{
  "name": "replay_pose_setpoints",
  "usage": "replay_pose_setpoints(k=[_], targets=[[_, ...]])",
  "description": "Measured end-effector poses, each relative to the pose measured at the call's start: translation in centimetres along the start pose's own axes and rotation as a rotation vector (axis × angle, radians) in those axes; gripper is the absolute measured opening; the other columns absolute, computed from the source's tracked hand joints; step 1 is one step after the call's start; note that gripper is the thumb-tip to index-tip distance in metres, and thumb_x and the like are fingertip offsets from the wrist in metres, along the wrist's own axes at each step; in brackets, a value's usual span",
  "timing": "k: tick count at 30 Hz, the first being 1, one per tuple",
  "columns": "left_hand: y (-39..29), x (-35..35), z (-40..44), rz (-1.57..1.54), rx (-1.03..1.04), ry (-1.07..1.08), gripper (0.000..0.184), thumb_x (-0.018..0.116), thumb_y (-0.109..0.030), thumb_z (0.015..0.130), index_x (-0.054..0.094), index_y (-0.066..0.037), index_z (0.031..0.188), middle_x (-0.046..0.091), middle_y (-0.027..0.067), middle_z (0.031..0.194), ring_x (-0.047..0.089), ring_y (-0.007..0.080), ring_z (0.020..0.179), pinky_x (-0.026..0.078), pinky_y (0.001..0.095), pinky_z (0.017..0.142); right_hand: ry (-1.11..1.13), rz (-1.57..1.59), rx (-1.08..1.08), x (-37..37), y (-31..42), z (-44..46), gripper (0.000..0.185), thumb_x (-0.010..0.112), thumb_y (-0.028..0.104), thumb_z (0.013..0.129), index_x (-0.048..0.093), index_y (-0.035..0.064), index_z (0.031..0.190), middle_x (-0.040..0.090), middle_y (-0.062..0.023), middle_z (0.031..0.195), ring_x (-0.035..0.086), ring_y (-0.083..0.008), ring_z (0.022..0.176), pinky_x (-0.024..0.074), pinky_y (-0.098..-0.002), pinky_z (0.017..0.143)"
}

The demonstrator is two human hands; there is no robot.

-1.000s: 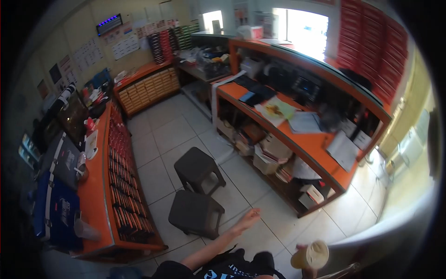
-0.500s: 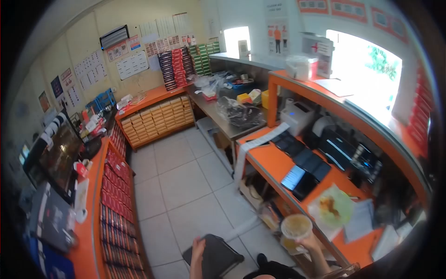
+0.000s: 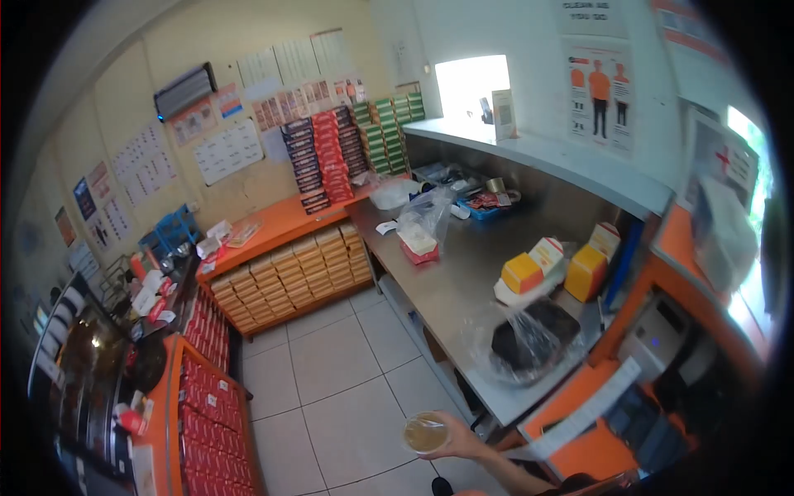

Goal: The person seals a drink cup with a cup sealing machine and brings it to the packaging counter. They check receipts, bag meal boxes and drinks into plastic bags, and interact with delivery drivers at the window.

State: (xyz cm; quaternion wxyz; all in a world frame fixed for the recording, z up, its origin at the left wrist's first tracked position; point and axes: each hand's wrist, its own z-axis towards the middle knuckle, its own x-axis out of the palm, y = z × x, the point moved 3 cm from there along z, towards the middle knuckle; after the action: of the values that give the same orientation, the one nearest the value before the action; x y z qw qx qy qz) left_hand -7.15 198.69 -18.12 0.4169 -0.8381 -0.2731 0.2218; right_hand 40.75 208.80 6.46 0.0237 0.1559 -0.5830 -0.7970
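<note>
My right hand (image 3: 463, 438) is closed around the side of a round, clear-lidded plastic tub (image 3: 425, 434) with yellowish-brown contents. I see the tub from above, held out over the tiled floor at the bottom of the view. To its right, the nearest surface is the steel table (image 3: 438, 285). A black item in clear plastic wrap (image 3: 529, 343) lies on its near end, apart from my hand. My left hand is out of view.
Yellow and white cartons (image 3: 523, 273) stand on the steel table. An orange counter with a till area (image 3: 571, 459) is at lower right. On the left runs a shelf of red boxes (image 3: 211, 430); stacked boxes (image 3: 331, 157) stand at the back. Floor tiles (image 3: 339, 355) lie between.
The view has moved forward into the room, nearer the steel table. The tub has come along in my right hand. My left hand and the dark stool have left the view.
</note>
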Motion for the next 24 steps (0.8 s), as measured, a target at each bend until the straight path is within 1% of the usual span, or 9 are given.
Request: replay_pose_setpoints(k=[2, 4, 8, 11, 15, 18, 20, 22, 24], targets=[[-8.8, 12.0, 5.4, -0.012, 0.234, 0.197, 0.044, 0.048, -0.015, 0.091, 0.038, -0.008, 0.132, 0.054, 0.0109, 0.117, 0.056, 0.0229, 0.1, 0.046, 0.0362, 0.086, -0.243, 0.352, 0.274, 0.2, -3.2, 5.5, 0.073, 0.084, 0.026, 0.061, 0.047, 0.0016, 0.12, 0.056, -0.0103, 0.113, 0.054, -0.0185, 0.105, 0.041, -0.0335, 0.093], [-24.6, 28.4, -0.8, 0.268, 0.444, 0.547, 0.046, 0.053, -0.01, 0.087, 0.039, -0.006, 0.131, 0.041, 0.0144, 0.133, 0.041, 0.0254, 0.122, 0.034, 0.035, 0.101, -0.608, 0.316, 0.29, -1.9, -6.8, 11.7, 0.068, 0.083, 0.022, 0.063, 0.048, 0.0015, 0.118, 0.057, -0.0102, 0.112, 0.054, -0.0172, 0.104, 0.0422, -0.0326, 0.091], [-40.3, 52.2, -0.8, 0.557, 0.975, 0.974, 0.04, 0.056, -0.013, 0.086, 0.047, -0.01, 0.125, 0.051, 0.0134, 0.119, 0.052, 0.0254, 0.109, 0.043, 0.036, 0.093, -1.198, 0.145, 0.167, -12.4, -14.6, 26.1, 0.068, 0.082, 0.017, 0.061, 0.048, 0.0004, 0.117, 0.057, -0.0114, 0.109, 0.055, -0.0197, 0.1, 0.0427, -0.0336, 0.089], [-45.5, 63.6, 3.1, 0.678, 1.252, 1.026, 0.04, 0.057, -0.014, 0.085, 0.049, -0.011, 0.124, 0.052, 0.0147, 0.115, 0.053, 0.0272, 0.107, 0.042, 0.0359, 0.093, -1.52, -0.302, 0.096, -24.1, -22.2, 35.2, 0.072, 0.083, 0.02, 0.061, 0.046, -0.0015, 0.119, 0.054, -0.0141, 0.113, 0.053, -0.0244, 0.104, 0.0402, -0.0352, 0.092], [-47.0, 73.2, 12.8, 0.578, 0.969, 1.141, 0.038, 0.057, -0.014, 0.084, 0.052, -0.013, 0.122, 0.051, 0.0153, 0.114, 0.052, 0.0283, 0.107, 0.042, 0.0364, 0.092, -1.839, -0.451, 0.235, -34.1, -28.8, 41.8, 0.075, 0.083, 0.021, 0.061, 0.045, -0.0022, 0.122, 0.051, -0.0156, 0.12, 0.049, -0.026, 0.111, 0.0364, -0.0345, 0.096], [-50.2, 79.7, 16.0, 0.627, 0.948, 1.039, 0.032, 0.057, -0.013, 0.084, 0.058, -0.015, 0.115, 0.051, 0.0151, 0.115, 0.051, 0.0301, 0.108, 0.041, 0.0377, 0.092, -1.921, -0.552, 0.301, -36.7, -33.4, 43.7, 0.077, 0.082, 0.023, 0.062, 0.043, -0.0023, 0.124, 0.049, -0.0163, 0.122, 0.048, -0.0263, 0.113, 0.0356, -0.0349, 0.098], [-52.9, 85.6, 15.3, 0.683, 1.187, 0.984, 0.027, 0.059, -0.014, 0.083, 0.063, -0.016, 0.11, 0.051, 0.015, 0.115, 0.049, 0.0303, 0.109, 0.04, 0.0385, 0.091, -1.916, -0.642, 0.383, -37.4, -32.6, 44.9, 0.072, 0.081, 0.021, 0.064, 0.045, -0.0026, 0.122, 0.05, -0.0157, 0.121, 0.048, -0.0265, 0.113, 0.0351, -0.035, 0.098], [-55.6, 92.5, 12.3, 0.644, 1.571, 1.161, 0.029, 0.063, -0.014, 0.077, 0.065, -0.016, 0.106, 0.049, 0.0146, 0.119, 0.047, 0.033, 0.112, 0.039, 0.0405, 0.092, -1.941, -0.698, 0.502, -34.0, -32.8, 45.1, 0.067, 0.079, 0.019, 0.067, 0.046, -0.0029, 0.121, 0.051, -0.0152, 0.121, 0.048, -0.0268, 0.113, 0.0346, -0.0352, 0.098], [-56.1, 97.9, 8.7, 0.446, 1.838, 1.378, 0.033, 0.066, -0.013, 0.071, 0.067, -0.018, 0.103, 0.044, 0.0148, 0.129, 0.044, 0.0373, 0.116, 0.039, 0.043, 0.093, -2.271, -0.884, 0.541, -31.0, -31.3, 45.1, 0.065, 0.072, 0.018, 0.074, 0.04, -0.0036, 0.126, 0.046, -0.0178, 0.127, 0.043, -0.0296, 0.119, 0.0284, -0.039, 0.104]])
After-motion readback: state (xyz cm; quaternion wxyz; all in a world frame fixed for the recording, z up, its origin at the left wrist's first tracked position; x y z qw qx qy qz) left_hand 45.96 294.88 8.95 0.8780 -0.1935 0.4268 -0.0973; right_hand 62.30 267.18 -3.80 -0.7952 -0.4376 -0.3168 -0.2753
